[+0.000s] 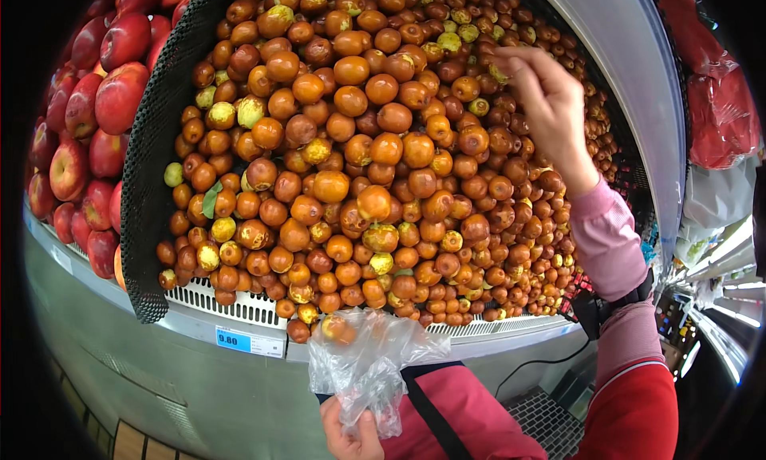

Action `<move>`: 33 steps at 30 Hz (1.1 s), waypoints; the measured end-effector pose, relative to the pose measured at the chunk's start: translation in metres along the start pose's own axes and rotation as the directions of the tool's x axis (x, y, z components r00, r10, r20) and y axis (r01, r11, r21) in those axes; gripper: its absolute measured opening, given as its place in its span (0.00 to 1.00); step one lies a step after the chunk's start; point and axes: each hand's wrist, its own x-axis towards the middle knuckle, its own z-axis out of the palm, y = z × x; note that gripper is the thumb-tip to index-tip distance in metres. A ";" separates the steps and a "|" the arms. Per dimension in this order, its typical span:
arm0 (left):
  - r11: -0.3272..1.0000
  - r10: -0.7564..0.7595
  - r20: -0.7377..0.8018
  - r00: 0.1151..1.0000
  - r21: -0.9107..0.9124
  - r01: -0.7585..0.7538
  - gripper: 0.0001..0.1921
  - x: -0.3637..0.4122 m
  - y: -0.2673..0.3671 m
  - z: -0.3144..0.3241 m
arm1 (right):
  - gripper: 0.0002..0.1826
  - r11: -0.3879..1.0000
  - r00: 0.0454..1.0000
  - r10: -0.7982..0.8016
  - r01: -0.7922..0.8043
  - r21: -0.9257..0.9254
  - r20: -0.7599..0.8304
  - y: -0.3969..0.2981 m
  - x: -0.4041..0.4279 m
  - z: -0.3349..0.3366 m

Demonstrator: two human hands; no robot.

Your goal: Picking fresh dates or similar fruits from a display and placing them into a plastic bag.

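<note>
A large heap of brown and yellow-green jujubes spreads before me. Low in the view, my left hand grips a clear plastic bag by its lower part. The bag's upper end lies against the front edge of the heap, and a few jujubes show through the film. My right hand reaches over the far right of the heap. Its fingertips are at a yellowish jujube; whether they pinch it or only touch it is not clear.
A black mesh divider separates the jujubes from red apples on the left. The shelf's front edge carries a price tag. Along the right runs a pale curved rim, with red packaged goods beyond it.
</note>
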 end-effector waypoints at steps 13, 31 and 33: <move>0.993 0.040 -0.021 0.999 0.111 -0.037 0.12 0.010 0.019 0.010 | 0.24 0.463 0.998 -0.031 -0.033 -0.885 -0.054 0.155 0.083 -0.022; 0.992 0.093 -0.030 0.995 0.083 -0.090 0.15 0.009 0.010 -0.004 | 0.29 0.852 0.948 0.317 -0.301 -0.429 -0.036 0.151 -0.005 -0.086; 0.993 0.094 -0.017 0.995 0.071 -0.092 0.15 0.009 0.009 -0.006 | 0.28 0.854 0.958 0.261 -0.285 -0.436 -0.117 0.142 -0.029 -0.096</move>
